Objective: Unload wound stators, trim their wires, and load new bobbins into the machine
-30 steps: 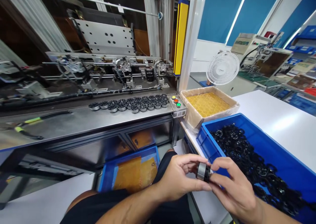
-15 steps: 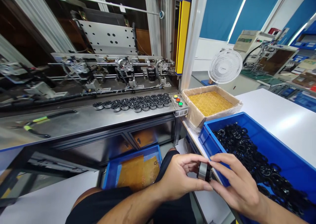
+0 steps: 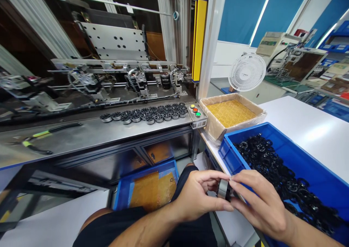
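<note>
My left hand (image 3: 195, 194) grips a short round part with a silver metal band and black edges (image 3: 223, 189), thumb below and fingers above. From the right, my right hand (image 3: 261, 199) pinches the black side of the same part with its fingertips. Part of that black side is hidden behind the right fingers. The piece is held on edge above my lap, beside the blue bin (image 3: 229, 145). Many loose black spoked plastic rings (image 3: 272, 160) lie heaped in that bin.
Several rows of silver-and-black round parts (image 3: 149, 114) stand on the metal ledge, with pliers (image 3: 40, 136) farther left. A button box (image 3: 197, 114) adjoins a lined carton of yellow pieces (image 3: 229, 112). Below is a blue tray with amber sheets (image 3: 144, 189). A white fan (image 3: 247, 72) stands behind.
Both hands keep hold of the round part. My right fingers have shifted slightly over its black side. The whole view has turned a little.
</note>
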Demonstrator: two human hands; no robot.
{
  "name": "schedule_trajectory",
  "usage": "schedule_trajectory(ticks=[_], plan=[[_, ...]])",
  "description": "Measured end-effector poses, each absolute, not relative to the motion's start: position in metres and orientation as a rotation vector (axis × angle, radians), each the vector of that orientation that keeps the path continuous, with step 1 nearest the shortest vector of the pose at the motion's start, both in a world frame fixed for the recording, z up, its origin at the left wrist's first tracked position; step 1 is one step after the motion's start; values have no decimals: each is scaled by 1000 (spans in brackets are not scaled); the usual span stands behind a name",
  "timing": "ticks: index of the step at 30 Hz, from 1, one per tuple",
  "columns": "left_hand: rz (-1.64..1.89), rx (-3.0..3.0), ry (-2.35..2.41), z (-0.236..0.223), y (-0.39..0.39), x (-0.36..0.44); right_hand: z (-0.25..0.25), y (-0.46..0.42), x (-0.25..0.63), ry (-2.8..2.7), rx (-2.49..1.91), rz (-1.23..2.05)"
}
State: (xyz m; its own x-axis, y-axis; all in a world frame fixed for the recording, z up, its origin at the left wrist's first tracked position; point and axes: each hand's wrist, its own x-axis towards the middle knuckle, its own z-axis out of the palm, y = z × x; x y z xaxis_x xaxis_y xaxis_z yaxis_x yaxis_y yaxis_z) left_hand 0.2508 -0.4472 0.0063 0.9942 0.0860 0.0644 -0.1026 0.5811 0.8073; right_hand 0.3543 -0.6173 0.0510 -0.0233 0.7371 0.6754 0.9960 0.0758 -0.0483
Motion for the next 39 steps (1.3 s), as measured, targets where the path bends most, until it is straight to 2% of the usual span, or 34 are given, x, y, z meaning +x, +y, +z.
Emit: schedule_trajectory(ticks=[27, 30, 35, 39], plan=[[41, 1053, 7, 3, -444, 250, 44, -622, 353, -1909, -1685, -534], [38, 1040, -45, 2, -446, 249, 46, -620, 355, -1883, -1702, -520], [71, 1282, -228, 9, -445, 239, 53, -621, 363, -1624, -1833, -298], [83, 1492, -375, 18, -440, 231, 33, -630, 369, -1519, -1960, -360]])
